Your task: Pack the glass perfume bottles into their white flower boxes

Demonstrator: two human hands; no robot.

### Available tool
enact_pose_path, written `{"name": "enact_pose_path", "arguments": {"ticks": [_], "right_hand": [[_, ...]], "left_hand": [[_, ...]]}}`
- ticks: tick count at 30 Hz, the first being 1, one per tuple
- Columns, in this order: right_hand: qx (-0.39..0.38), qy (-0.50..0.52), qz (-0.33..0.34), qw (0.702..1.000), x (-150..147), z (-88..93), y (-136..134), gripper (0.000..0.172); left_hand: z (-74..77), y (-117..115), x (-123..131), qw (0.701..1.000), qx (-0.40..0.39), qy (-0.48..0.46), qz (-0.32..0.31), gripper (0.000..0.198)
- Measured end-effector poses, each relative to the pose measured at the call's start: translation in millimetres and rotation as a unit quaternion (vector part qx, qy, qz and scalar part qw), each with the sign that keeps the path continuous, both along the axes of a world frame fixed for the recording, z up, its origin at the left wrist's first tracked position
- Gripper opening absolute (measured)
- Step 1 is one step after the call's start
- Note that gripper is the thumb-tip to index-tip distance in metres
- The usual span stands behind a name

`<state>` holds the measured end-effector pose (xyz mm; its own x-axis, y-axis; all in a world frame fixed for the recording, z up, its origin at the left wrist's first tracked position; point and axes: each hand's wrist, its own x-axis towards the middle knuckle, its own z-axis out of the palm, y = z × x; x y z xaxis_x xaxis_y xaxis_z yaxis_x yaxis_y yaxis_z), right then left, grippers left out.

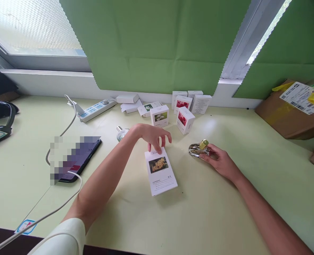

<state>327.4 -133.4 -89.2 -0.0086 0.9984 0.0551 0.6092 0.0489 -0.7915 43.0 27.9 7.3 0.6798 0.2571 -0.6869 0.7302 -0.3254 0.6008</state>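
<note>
My left hand (155, 136) arches over the top end of a flat white box (161, 177) with a picture of orange flowers, its fingertips pinching that end. The box slants towards me, a faint shadow under its near edge. On the right, my right hand (220, 161) is closed round a clear glass perfume bottle (195, 150) with a gold cap (203, 143). This bottle lies tilted at the tabletop. Behind my left forearm, another glass bottle (122, 134) with a silvery top is partly hidden.
Small white boxes with red flowers (185, 120) and white flowers (159, 117) stand at the back. Several more boxes (201, 104) are near the wall. A power strip (97, 109), a phone (79, 166) and a white cable (53, 211) lie left. A cardboard carton (292, 117) sits right.
</note>
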Motion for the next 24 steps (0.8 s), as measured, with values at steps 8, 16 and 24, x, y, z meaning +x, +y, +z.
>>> {"name": "enact_pose_path", "arguments": {"ticks": [8,16,24], "right_hand": [[-0.01,0.013,-0.004,1.0,-1.0,0.7,-0.6,0.049],[0.002,0.014,0.007,1.0,-2.3,4.6,0.3,0.047],[0.001,0.015,0.008,1.0,-1.9,6.2,-0.7,0.045]], "left_hand": [[22.9,-8.6,-5.8,0.979,0.193,-0.057,-0.044,0.056],[42.0,-26.0,-0.3,0.945,0.307,-0.115,-0.009,0.043],[35.2,-21.3,0.6,0.924,0.359,-0.128,-0.043,0.03]]}}
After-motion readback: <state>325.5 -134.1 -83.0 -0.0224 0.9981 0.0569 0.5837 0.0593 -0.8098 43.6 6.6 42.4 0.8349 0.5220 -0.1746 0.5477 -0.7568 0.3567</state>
